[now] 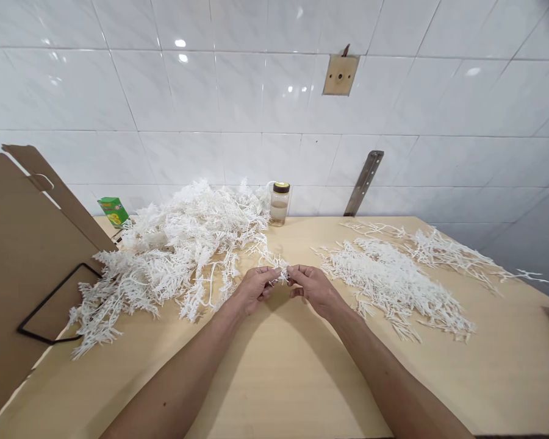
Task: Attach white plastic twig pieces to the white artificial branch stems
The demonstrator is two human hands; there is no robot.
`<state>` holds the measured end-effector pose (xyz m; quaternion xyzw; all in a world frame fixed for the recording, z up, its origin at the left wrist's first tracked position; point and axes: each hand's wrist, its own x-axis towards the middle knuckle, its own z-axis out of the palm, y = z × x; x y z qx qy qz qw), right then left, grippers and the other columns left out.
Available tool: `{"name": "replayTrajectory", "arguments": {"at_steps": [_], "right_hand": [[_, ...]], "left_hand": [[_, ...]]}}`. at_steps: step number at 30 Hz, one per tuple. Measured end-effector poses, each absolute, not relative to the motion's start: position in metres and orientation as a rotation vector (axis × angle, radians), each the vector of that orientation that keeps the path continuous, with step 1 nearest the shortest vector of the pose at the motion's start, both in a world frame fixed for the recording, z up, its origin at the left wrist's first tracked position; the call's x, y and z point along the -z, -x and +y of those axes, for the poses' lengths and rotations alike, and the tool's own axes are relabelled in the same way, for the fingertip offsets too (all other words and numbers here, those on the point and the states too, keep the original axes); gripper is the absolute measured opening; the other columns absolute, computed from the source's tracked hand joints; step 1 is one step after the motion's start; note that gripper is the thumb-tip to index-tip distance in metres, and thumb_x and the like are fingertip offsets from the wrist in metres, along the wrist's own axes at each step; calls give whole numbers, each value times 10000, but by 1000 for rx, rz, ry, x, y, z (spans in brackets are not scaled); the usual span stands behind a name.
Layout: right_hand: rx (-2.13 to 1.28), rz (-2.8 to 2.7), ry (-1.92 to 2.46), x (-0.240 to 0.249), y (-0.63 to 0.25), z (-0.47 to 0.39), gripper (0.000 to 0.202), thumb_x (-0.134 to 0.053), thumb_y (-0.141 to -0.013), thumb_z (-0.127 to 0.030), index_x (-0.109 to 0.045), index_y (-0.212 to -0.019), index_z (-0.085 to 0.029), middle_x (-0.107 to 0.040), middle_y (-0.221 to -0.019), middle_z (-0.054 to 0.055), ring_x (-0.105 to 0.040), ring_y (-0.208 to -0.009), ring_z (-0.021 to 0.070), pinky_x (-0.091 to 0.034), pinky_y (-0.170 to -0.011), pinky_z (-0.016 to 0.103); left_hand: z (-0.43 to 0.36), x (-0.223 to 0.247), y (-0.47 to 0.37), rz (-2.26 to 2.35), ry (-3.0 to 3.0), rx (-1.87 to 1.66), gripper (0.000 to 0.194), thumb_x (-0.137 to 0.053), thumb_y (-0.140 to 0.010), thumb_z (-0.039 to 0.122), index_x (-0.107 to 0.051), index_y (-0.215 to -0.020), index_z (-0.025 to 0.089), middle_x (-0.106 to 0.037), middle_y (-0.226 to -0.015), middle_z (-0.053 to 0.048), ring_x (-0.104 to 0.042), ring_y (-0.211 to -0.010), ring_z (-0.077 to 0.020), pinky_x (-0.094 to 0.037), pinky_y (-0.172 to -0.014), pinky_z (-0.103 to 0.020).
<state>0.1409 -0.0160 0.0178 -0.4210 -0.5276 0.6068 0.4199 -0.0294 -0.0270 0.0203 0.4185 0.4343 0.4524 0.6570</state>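
Between my two hands, near the middle of the table, is a small white branching sprig (282,274). My left hand (256,285) pinches its left side with thumb and fingers. On its right side, my right hand (312,286) grips it with thumb and forefinger, the other fingers curled below. A large tangled heap of white branches (183,238) spreads to the left of my hands. To the right lies a flatter pile of white sprigs (393,280), with longer, barer stems (457,253) behind it.
A lidded jar (279,210) with liquid stands against the tiled wall, with a green box (113,211) farther left. Cardboard (27,244) and a black wire frame (50,305) flank the left edge. A metal bracket (365,183) leans at the back of the wooden table (293,378).
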Motion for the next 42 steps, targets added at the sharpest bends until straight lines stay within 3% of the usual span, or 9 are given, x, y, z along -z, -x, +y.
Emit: {"name": "replayTrajectory", "arguments": {"at_steps": [5, 12, 17, 26, 36, 42], "right_hand": [[-1497, -1373, 929, -20, -142, -16, 410, -735, -719, -560, -667, -767, -159, -575, -734, 25, -548, -734, 148, -532, -568, 246], [-1309, -1524, 1084, -16, -145, -14, 340, -706, -761, -491, -676, -857, -167, -627, -756, 12, -596, -592, 130, -519, -541, 270], [-1133, -1630, 1145, -21, -143, -19, 335, -638, -804, -508, -646, -849, -176, -631, -744, 8, -624, -545, 138, -466, -474, 241], [-1126, -1644, 1129, -18, -145, -17, 305, -582, -845, -471, -594, -813, -168, -603, -746, -4, -632, -544, 127, -504, -531, 251], [-1109, -1709, 1206, -20, -144, -19, 295, -557, -840, -438, -637, -920, -165, -619, -750, 7, -621, -532, 121, -466, -423, 209], [-1027, -1753, 1214, -16, -146, -17, 288, -559, -841, -445, -642, -849, -170, -628, -709, 8, -627, -514, 127, -470, -418, 209]], "left_hand": [[-27, -20, 30, 935, -993, -984, 477, -794, -621, 543, -528, -698, 154, -428, -561, 61, -229, -403, -16, -59, -423, -238], [-29, -18, 24, 1023, -1025, -1052, 564, -757, -616, 650, -447, -634, 179, -357, -521, 80, -220, -411, -24, -93, -434, -241], [-31, -21, 23, 1046, -1037, -1052, 556, -769, -614, 626, -430, -622, 185, -334, -496, 88, -216, -412, -29, -96, -441, -241], [-29, -22, 30, 967, -1046, -988, 495, -763, -661, 567, -453, -665, 182, -302, -517, 93, -190, -419, -32, -53, -453, -259], [-30, -21, 28, 1119, -1130, -993, 475, -749, -622, 578, -507, -694, 176, -339, -528, 88, -212, -456, -45, -116, -473, -242], [-27, -16, 29, 1177, -1188, -1001, 465, -734, -634, 569, -489, -674, 177, -354, -548, 76, -251, -493, -57, -158, -483, -231]]}}
